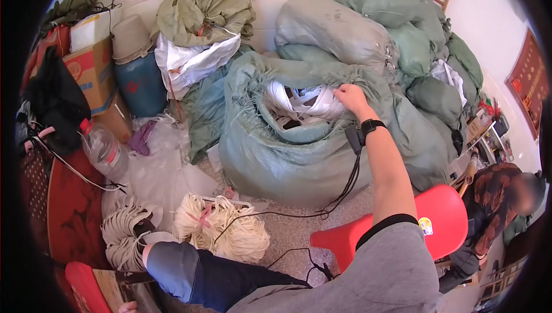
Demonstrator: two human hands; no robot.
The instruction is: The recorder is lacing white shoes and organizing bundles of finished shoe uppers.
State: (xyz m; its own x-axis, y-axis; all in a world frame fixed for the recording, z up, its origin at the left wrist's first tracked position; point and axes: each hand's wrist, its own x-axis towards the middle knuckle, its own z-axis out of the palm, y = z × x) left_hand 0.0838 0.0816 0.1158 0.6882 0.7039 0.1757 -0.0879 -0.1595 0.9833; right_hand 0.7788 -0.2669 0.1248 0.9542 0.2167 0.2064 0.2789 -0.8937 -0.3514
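My right arm stretches over a large green woven sack whose mouth is rolled back. Inside it lie white strips bundled with darker pieces. The fingers of my right hand are curled together on the strips at the right side of the opening. Of my left hand only a small part shows at the bottom edge, beside a wooden board and a red seat; its grip is hidden. A bundle of cream cord tied with pink lies on the floor by my knee.
More stuffed sacks are piled behind. A red stool stands under my right arm, with a black cable on the floor. Another person sits at the right. Coiled pale strips, a plastic bottle and a blue barrel are left.
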